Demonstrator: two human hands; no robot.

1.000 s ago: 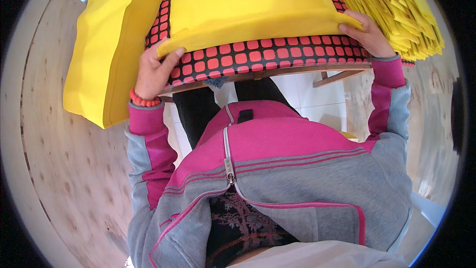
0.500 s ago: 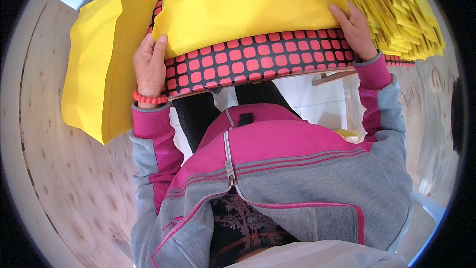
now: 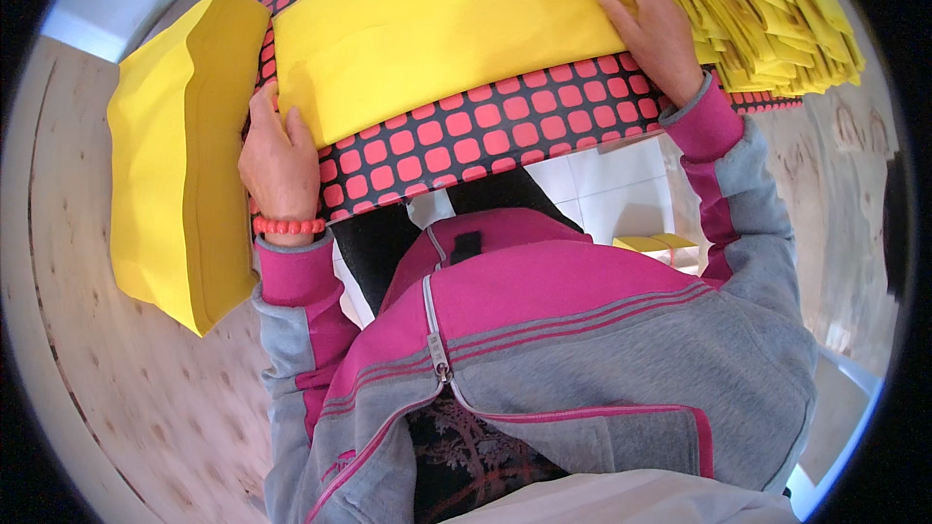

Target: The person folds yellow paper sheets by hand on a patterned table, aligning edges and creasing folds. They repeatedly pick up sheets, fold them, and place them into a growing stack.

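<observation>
A folded piece of yellow fabric (image 3: 437, 39) lies flat as a long rectangle on the table, its near edge running slantwise between my hands. My left hand (image 3: 280, 157) holds its near left corner, thumb along the edge and the other fingers at the left end. At the right end, my right hand (image 3: 662, 37) grips the fabric with the thumb on top; some of its fingertips are hidden. Faint creases cross the fabric's surface. A red bead bracelet (image 3: 289, 226) circles my left wrist.
The table wears a black cover with red squares (image 3: 495, 141). Left of it hangs a larger yellow fabric piece (image 3: 180, 165) with a lengthwise fold. A thick pile of folded yellow pieces (image 3: 762, 24) sits at the right. Below the table, a yellow-topped bundle (image 3: 655, 243) shows.
The near flap now lies level with the rest of the fabric, without the earlier step at its ends. My right hand has moved left, and my left hand slightly nearer to me.
</observation>
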